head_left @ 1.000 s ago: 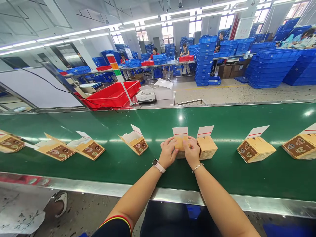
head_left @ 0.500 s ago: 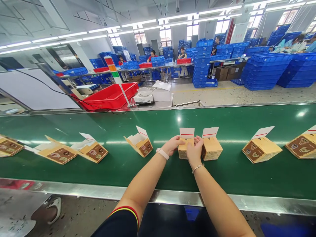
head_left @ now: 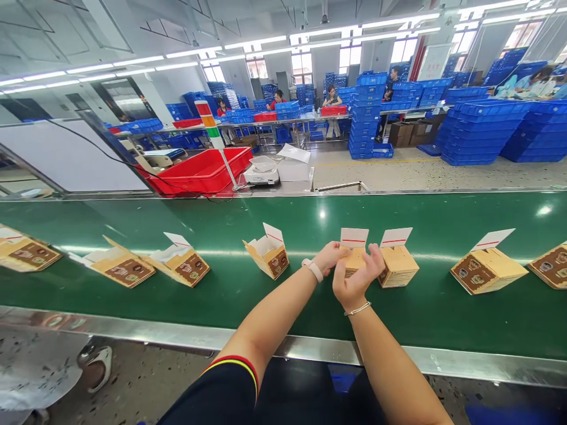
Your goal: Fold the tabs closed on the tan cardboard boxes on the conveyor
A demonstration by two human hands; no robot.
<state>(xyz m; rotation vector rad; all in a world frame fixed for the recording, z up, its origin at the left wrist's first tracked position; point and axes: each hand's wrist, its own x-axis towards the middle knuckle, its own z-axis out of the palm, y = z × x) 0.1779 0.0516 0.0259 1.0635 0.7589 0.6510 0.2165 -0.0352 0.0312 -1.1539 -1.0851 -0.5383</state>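
Note:
A small tan cardboard box (head_left: 353, 258) stands on the green conveyor belt (head_left: 248, 313), its white lid flap with a red strip sticking up at the back. My left hand (head_left: 330, 258) grips it at the left side, fingers over its top edge. In front of its right side is my right hand (head_left: 359, 276), fingers apart and curled upward, holding nothing; it hides part of the box's front. Close on the right stands another tan box (head_left: 401, 267) with a raised flap. To the left, a brown-and-tan box (head_left: 270, 257) has its top flaps open.
More boxes stand along the belt, one open box (head_left: 183, 265) at left and one tan-topped box (head_left: 487, 271) at right. Behind the belt are a red bin (head_left: 204, 174), a scale (head_left: 261, 172) and a signal light (head_left: 210, 127). A metal rail (head_left: 177, 333) edges the near side.
The boxes have shifted right along the belt, and both my hands have moved right with them. My right hand's fingers have come off the box and spread upward.

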